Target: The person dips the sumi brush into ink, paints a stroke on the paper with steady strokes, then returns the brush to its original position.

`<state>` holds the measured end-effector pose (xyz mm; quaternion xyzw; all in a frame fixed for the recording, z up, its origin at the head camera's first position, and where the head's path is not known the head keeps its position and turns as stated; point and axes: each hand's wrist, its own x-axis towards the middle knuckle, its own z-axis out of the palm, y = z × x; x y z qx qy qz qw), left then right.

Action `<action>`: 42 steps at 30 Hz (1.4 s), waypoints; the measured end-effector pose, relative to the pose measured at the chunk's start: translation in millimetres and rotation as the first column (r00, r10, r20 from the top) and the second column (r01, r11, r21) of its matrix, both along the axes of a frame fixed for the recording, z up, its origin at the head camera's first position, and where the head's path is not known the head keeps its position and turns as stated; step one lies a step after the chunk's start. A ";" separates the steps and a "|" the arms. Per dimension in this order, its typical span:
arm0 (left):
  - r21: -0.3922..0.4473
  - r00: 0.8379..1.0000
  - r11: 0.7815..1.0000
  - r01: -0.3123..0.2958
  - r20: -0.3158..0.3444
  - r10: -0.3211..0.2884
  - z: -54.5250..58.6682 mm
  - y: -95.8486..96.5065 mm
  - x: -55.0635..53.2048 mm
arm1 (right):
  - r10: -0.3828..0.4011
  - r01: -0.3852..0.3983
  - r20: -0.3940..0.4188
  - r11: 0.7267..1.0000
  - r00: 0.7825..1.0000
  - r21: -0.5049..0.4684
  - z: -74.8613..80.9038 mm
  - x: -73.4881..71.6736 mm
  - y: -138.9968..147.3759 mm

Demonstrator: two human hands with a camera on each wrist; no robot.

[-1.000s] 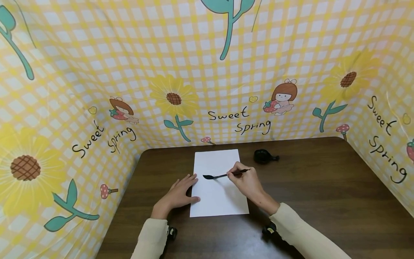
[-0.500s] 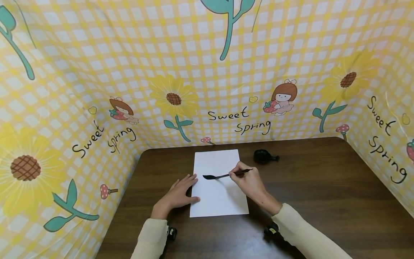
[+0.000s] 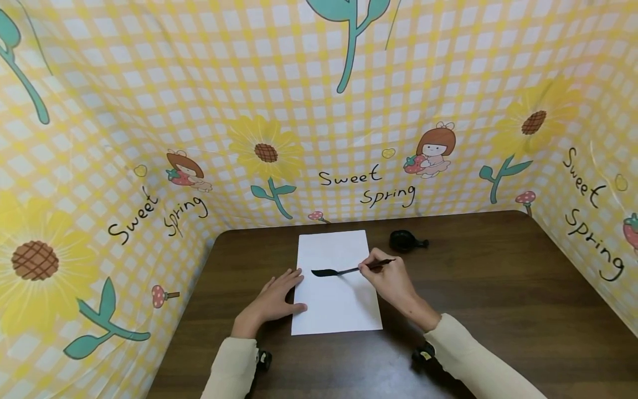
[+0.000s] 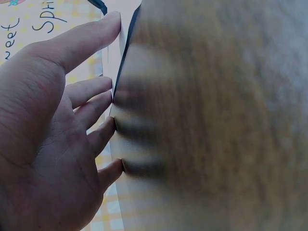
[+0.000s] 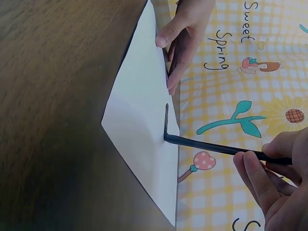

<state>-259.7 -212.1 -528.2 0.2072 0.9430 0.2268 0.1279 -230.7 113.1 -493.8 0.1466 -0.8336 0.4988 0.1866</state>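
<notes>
A white sheet of paper [image 3: 334, 310] lies on the brown table. My left hand [image 3: 274, 299] rests at its left edge, fingers spread and straight, thumb on the paper. In the left wrist view that hand's fingertips [image 4: 111, 124] touch down along the paper's edge. My right hand [image 3: 396, 285] pinches a slim dark paintbrush [image 5: 211, 145] between thumb and fingers. The brush slants down leftward, its black tip on the sheet. From the tip a thick black stroke [image 3: 323, 272] runs left across the paper, also showing in the right wrist view.
A small black dish [image 3: 401, 241] with a short handle stands on the table [image 3: 478, 277], right of the paper's far end. A yellow checked cloth [image 3: 344, 127] with printed flowers walls in the back and both sides.
My right hand has moved a little to the right with the paintbrush, and the black stroke has grown longer rightward. My left hand has stayed in place on the paper.
</notes>
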 end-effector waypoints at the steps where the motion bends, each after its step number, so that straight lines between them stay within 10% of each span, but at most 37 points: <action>1: 0.001 1.000 1.000 0.001 0.000 -0.001 0.1 0.0 0.0 | -0.001 0.001 -0.001 1.000 1.000 0.000 0.1 0.0 0.7; 42: 0.005 1.000 1.000 -0.004 -0.001 0.004 -3.1 0.0 -1.3 | -0.042 0.043 -0.009 0.998 0.999 0.045 5.3 5.8 24.4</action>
